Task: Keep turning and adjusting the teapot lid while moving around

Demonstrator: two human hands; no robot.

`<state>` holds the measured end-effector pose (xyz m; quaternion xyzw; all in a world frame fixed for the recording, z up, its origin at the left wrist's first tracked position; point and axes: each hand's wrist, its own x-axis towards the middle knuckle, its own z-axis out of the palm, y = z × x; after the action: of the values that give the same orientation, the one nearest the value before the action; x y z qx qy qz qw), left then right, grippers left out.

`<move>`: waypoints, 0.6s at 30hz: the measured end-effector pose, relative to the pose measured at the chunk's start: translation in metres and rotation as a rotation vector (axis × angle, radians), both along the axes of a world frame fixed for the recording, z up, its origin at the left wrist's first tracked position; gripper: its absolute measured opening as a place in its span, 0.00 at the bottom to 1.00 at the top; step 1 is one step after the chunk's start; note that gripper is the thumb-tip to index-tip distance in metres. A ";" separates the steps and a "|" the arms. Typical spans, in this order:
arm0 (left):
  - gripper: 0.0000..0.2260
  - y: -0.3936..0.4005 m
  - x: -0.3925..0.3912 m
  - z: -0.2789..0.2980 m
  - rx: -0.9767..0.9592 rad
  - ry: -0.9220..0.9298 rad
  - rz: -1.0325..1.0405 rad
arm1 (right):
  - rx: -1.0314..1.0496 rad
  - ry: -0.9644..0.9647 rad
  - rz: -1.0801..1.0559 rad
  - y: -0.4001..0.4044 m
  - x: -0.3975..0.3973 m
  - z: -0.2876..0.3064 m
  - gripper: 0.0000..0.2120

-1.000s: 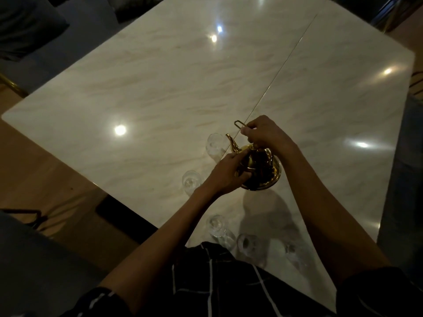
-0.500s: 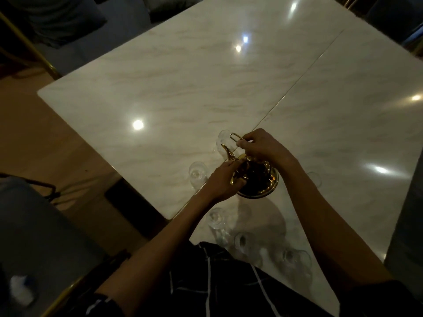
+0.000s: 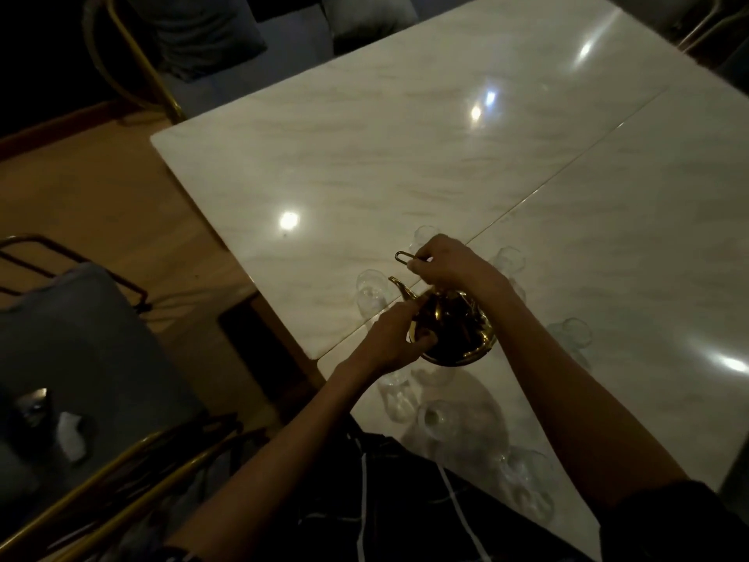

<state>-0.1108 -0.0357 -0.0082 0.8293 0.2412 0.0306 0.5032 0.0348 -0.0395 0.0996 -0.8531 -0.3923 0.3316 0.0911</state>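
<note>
A shiny gold teapot [image 3: 466, 342] stands on the white marble table [image 3: 405, 164], near its front edge. My right hand [image 3: 450, 265] grips the pot's thin gold handle, whose loop [image 3: 403, 256] sticks out to the left of my fingers. My left hand [image 3: 395, 338] holds the pot's left side just below the curved spout [image 3: 401, 288], fingers curled against the body. Several small clear glasses ring the pot: one [image 3: 371, 292] beside the spout, one [image 3: 508, 259] behind my right wrist, one [image 3: 573, 332] to the right.
More clear glasses [image 3: 435, 417] stand between the pot and the table's near edge, close to my dark striped clothing. A grey-cushioned chair with a gold frame [image 3: 73, 358] is at the left. Another gold-framed chair [image 3: 133, 62] stands at the far left corner.
The view has swung left, so the table and pot sit further right in the frame. Both hands keep the same hold on the teapot; glasses to its right have come into sight.
</note>
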 end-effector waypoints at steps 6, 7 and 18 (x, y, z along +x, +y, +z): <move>0.28 -0.009 -0.004 0.004 0.019 -0.072 0.021 | -0.019 -0.034 0.041 0.003 -0.003 0.007 0.14; 0.27 -0.010 -0.005 0.005 0.019 -0.080 0.026 | -0.019 -0.036 0.042 0.003 -0.002 0.008 0.14; 0.25 -0.003 -0.007 0.021 0.022 -0.109 0.033 | 0.000 -0.031 0.050 0.002 -0.001 0.023 0.15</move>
<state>-0.1179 -0.0387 0.0131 0.8277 0.2268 0.0868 0.5060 0.0333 -0.0377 0.1228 -0.8480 -0.4149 0.3207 0.0767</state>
